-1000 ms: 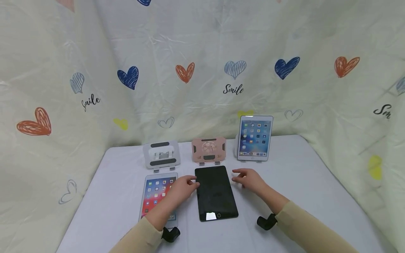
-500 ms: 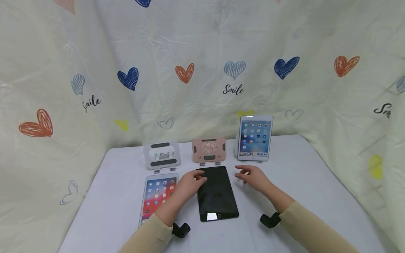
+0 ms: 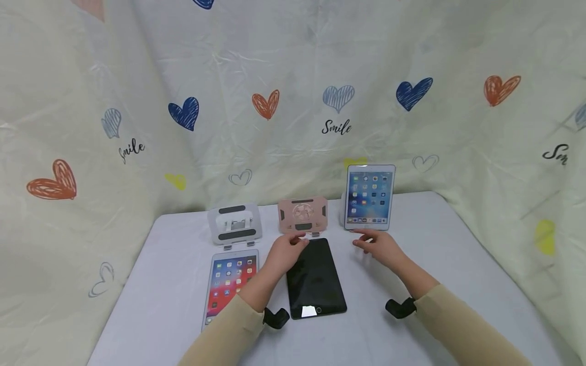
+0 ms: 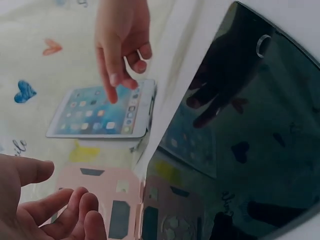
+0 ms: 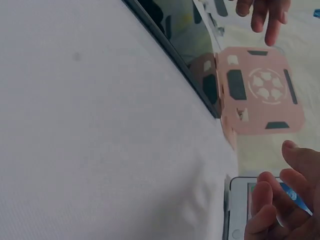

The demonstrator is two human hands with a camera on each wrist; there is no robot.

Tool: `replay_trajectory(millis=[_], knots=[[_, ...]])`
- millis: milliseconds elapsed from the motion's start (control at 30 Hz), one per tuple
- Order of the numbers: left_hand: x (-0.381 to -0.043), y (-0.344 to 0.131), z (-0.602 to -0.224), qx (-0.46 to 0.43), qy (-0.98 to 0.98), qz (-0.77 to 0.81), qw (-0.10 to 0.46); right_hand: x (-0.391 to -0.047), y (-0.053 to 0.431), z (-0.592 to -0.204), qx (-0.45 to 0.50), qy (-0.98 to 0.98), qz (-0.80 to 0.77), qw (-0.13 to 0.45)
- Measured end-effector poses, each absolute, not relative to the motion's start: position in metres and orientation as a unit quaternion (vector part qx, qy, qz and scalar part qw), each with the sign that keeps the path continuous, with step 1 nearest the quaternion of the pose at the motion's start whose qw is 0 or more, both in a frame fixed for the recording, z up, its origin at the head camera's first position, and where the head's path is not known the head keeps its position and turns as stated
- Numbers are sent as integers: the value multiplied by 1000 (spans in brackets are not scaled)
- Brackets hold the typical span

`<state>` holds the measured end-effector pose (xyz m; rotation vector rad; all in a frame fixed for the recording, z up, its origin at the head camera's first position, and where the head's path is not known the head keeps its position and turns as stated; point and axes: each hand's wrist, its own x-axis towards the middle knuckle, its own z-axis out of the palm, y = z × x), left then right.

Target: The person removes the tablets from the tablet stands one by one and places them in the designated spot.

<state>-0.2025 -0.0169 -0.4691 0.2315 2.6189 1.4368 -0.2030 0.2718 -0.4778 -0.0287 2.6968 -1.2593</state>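
A black tablet lies face up on the table, its screen dark. My left hand hovers over its upper left corner, fingers loosely bent and holding nothing. Just behind stands a pink tablet stand, its lower edge partly covered by my left fingers in the head view. My right hand hangs with relaxed fingers before a white tablet propped upright with its screen lit. Thumb and fingers of the right hand are apart, overlapping that tablet in the right wrist view.
A grey-white tablet stand is at the back left. Before it lies another white tablet with a red and blue screen, partly hidden by my left forearm. A curtain with printed hearts hangs behind the table.
My left hand has moved right and away from me, across the black tablet's upper left corner toward the pink stand. My right hand has moved right and forward, closer to the upright tablet.
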Motion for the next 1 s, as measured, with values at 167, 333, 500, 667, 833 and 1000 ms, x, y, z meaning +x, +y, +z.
replay_trajectory(millis=[167, 333, 500, 667, 833, 1000], knots=[[-211, -8, -469, 86, 863, 494, 64, -208, 285, -475, -9, 898, -434, 78], [-218, 5, -464, 95, 849, 517, 55, -213, 295, -470, 3, 895, -440, 76], [-224, 19, -458, 95, 840, 532, 53, -218, 302, -466, 13, 892, -447, 69], [-230, 34, -457, 99, 833, 542, 54, -223, 311, -464, 25, 889, -453, 65], [-236, 47, -456, 93, 825, 554, 62, -227, 319, -461, 35, 890, -450, 55], [-241, 61, -452, 86, 823, 558, 65, -233, 327, -458, 48, 890, -452, 46]])
